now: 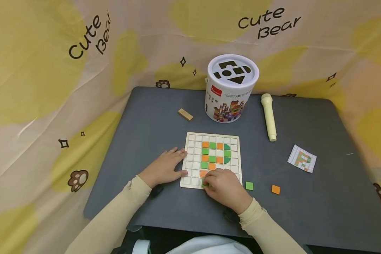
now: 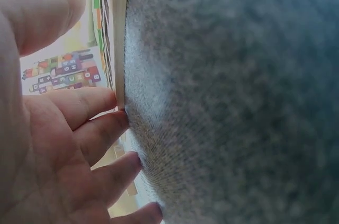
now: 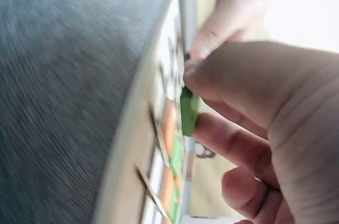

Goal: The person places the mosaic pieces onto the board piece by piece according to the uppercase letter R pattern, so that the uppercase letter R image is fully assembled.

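Observation:
A pale wooden grid board (image 1: 192,155) lies on the table, with orange, green and dark green tiles forming a letter P. My left hand (image 1: 165,167) rests at the board's left side with fingers spread; in the left wrist view its fingertips touch the board's edge (image 2: 121,33). Over the board's bottom row, my right hand (image 1: 226,187) pinches a green square tile (image 3: 189,112) between thumb and index finger. This hand hides part of the lower grid. Just right of the board sit a loose green tile (image 1: 249,186) and an orange tile (image 1: 275,189).
Behind the board stands a white tub (image 1: 231,88) with shape cutouts in its lid. A small wooden block (image 1: 185,114) lies to its left, a pale yellow stick (image 1: 268,118) to its right. A pattern card (image 1: 302,158) showing a P lies on the grey table (image 1: 330,197).

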`<state>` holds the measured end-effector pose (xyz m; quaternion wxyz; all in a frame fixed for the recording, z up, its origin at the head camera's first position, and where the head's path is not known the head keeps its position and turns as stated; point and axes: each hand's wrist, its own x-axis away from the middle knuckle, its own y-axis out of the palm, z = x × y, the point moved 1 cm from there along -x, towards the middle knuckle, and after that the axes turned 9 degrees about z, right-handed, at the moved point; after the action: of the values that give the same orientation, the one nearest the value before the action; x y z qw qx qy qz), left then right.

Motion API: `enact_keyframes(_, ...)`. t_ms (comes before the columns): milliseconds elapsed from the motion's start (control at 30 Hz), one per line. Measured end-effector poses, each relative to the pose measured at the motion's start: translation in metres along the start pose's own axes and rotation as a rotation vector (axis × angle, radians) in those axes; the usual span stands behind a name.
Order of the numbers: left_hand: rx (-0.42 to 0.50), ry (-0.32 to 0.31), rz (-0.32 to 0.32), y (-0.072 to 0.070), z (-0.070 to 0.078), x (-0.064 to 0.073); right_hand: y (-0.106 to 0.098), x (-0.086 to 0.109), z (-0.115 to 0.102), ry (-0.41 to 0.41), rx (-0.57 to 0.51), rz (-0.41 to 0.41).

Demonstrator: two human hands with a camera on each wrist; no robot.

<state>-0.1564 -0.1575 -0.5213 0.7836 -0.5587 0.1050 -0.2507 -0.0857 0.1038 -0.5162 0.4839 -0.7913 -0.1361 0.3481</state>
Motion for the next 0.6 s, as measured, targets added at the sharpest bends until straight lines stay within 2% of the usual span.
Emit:
enact_keyframes(200, 0.010, 0.010, -0.005, -0.0014, 0.0010, -0.0011, 0.0093, -0.0018, -0.0019, -0.042, 0.068, -0.015)
enact_keyframes(400, 0.009, 0.010, 0.002, 0.0001, 0.0019, 0.0006, 0.0107, -0.0011, -0.0016, -0.046, 0.104, -0.068)
enact_keyframes(600, 0.005, -0.002, 0.006, 0.0030, 0.0015, -0.0023, 0.0111, 0.0014, 0.0025, -0.045, 0.114, -0.073)
